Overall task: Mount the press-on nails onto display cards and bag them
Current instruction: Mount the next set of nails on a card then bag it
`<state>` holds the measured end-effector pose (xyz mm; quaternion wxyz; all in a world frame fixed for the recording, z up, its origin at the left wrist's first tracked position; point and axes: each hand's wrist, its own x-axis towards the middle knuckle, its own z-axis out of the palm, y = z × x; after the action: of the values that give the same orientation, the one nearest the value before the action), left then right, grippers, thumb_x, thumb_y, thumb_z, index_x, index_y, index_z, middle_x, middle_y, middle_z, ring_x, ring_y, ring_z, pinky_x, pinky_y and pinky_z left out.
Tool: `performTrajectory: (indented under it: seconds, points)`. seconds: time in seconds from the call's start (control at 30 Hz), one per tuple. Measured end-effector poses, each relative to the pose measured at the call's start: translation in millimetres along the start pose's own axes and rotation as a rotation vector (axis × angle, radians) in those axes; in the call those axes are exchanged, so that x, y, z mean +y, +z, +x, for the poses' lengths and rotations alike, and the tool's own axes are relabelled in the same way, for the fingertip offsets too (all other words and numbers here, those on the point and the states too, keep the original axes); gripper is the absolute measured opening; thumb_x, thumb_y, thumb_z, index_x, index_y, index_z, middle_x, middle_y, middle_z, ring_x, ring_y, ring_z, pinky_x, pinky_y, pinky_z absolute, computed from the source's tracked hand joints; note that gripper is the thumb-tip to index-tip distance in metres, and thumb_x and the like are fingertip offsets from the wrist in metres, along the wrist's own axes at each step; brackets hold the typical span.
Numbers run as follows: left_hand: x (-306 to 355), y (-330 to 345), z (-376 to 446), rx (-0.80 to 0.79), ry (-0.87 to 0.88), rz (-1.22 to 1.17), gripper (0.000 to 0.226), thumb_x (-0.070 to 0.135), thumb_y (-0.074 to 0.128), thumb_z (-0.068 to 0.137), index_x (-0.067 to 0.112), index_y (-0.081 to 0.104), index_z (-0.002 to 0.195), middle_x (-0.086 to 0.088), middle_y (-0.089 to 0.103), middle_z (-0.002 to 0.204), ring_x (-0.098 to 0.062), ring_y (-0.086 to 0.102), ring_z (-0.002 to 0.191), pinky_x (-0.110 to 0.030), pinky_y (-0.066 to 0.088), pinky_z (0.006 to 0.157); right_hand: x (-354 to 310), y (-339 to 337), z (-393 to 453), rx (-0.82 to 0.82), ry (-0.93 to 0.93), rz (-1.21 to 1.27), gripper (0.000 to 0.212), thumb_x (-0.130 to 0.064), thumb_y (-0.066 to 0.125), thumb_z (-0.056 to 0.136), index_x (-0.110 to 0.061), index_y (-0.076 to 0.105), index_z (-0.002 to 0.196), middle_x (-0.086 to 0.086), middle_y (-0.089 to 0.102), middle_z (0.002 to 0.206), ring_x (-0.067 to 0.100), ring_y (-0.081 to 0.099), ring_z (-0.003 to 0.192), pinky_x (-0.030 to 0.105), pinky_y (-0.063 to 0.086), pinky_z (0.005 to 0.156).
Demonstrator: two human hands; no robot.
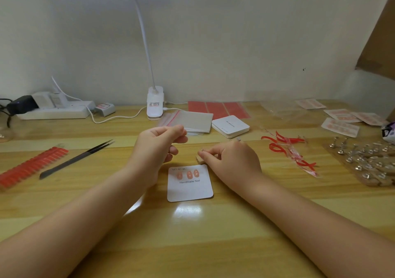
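Head view: three nails (188, 174) on one card (190, 189); both hands (159, 147) curled, grasp unclear.

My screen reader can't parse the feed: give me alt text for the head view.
Two bare hands hover over a white display card holding three pink nails on a wooden table. The right hand pinches a small pale piece; the left hand is curled above. Black tweezers lie left.
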<state>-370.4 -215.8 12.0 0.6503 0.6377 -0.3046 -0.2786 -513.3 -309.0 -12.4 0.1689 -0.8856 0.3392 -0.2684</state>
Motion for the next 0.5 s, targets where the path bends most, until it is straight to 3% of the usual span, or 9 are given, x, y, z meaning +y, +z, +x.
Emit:
performTrajectory:
  seconds: [0.1,0.27,0.4,0.5]
  points:
    - [-2.0,1.0,-0.6,-0.014,-0.009,-0.002,0.017,0.033,0.070,0.084,0.017,0.073,0.085,0.003,0.074,0.079,-0.004,0.052,0.049,-0.023,0.044,0.056,-2.6,-0.5,1.1,-0.045,-0.004,-0.141,0.039,-0.052,0.045,0.096,-0.028,0.075,0.088,-0.005,0.071,0.081,0.018,0.061,0.079,0.028,0.043,0.064]
    - [-2.8,1.4,-0.9,-0.043,-0.016,-0.022,0.016,0.032,0.071,0.083,0.017,0.072,0.088,0.003,0.074,0.079,-0.004,0.052,0.049,-0.023,0.045,0.056,-2.0,-1.6,-1.3,-0.047,-0.077,-0.342,0.047,-0.055,0.037,0.098,-0.025,0.072,0.090,-0.004,0.067,0.079,0.016,0.053,0.070,0.026,0.026,0.049]
    - [-4.3,3.0,-1.8,-0.068,-0.007,-0.035,0.013,0.030,0.071,0.083,0.018,0.071,0.085,0.004,0.073,0.077,-0.004,0.051,0.048,-0.019,0.044,0.050,-1.9,-3.2,-1.6,-0.006,-0.064,-0.194,0.042,-0.052,0.044,0.097,-0.024,0.074,0.089,-0.002,0.069,0.076,0.019,0.060,0.073,0.029,0.045,0.060]
    - [-5.7,3.1,-2.1,-0.074,-0.006,-0.038,0.014,0.030,0.071,0.083,0.017,0.071,0.087,0.005,0.072,0.076,-0.004,0.051,0.048,-0.017,0.043,0.048,-4.5,-3.8,-0.7,-0.015,-0.061,-0.187,0.043,-0.054,0.042,0.097,-0.026,0.074,0.090,-0.002,0.068,0.075,0.019,0.060,0.074,0.030,0.045,0.062]
